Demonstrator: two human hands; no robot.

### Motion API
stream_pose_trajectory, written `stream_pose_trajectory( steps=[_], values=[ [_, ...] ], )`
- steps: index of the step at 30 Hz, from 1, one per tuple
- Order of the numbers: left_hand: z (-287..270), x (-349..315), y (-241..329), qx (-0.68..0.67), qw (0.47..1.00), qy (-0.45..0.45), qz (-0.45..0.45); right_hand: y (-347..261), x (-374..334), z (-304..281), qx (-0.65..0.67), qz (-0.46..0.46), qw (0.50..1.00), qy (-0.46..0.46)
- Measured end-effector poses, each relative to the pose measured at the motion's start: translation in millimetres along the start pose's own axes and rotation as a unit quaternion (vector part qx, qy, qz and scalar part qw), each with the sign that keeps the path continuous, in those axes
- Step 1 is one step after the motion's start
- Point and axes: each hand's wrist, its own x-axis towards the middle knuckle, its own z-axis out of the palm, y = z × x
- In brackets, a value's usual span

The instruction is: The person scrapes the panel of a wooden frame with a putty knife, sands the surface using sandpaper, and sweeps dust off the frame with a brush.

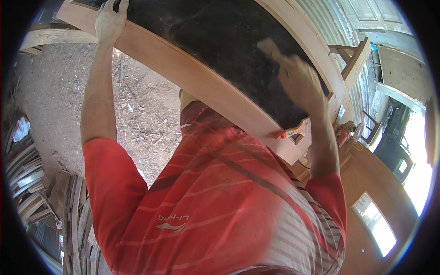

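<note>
A large wooden frame point(201, 85) around a dark, glossy panel point(206, 34) lies slantwise in front of me. My left hand point(110, 23) is at the frame's far left, its fingers bent over the rail. Above the panel's right part, my right hand point(300, 80) is closed on a pale, flat-ended tool point(268, 46), blurred by motion; its exact kind does not show. The tool's flat end is over the dark surface, but I cannot tell whether it touches. A wooden-handled tool with a red end point(291, 130) rests on the frame's near right corner.
Stacked wood strips point(75, 215) lie at the lower left. Debris and shavings cover the dirt floor point(146, 105). To the right are a red power tool point(344, 133), a wooden door with a glass pane point(376, 224) and a wooden bracket point(357, 64) near corrugated sheeting.
</note>
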Motion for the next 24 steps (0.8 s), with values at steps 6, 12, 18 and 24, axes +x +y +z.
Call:
stream_pose_trajectory(
  steps=[6,12,18,24],
  values=[
    [-1.3,7.5,0.7,0.043,0.999,0.010,0.028,-21.5,-110.7,4.4,0.046,0.069,0.992,-0.090],
    [5.2,8.9,-10.8,0.036,0.999,0.006,0.033,-39.8,-76.0,-10.7,0.002,0.074,0.992,-0.103],
    [0.8,6.9,-10.4,0.053,0.997,0.020,0.052,-34.7,-84.2,0.1,0.016,0.078,0.993,-0.090],
    [2.9,5.3,-3.5,0.024,1.000,-0.013,0.005,-42.0,-6.3,7.2,0.000,0.009,1.000,-0.005]
  ],
)
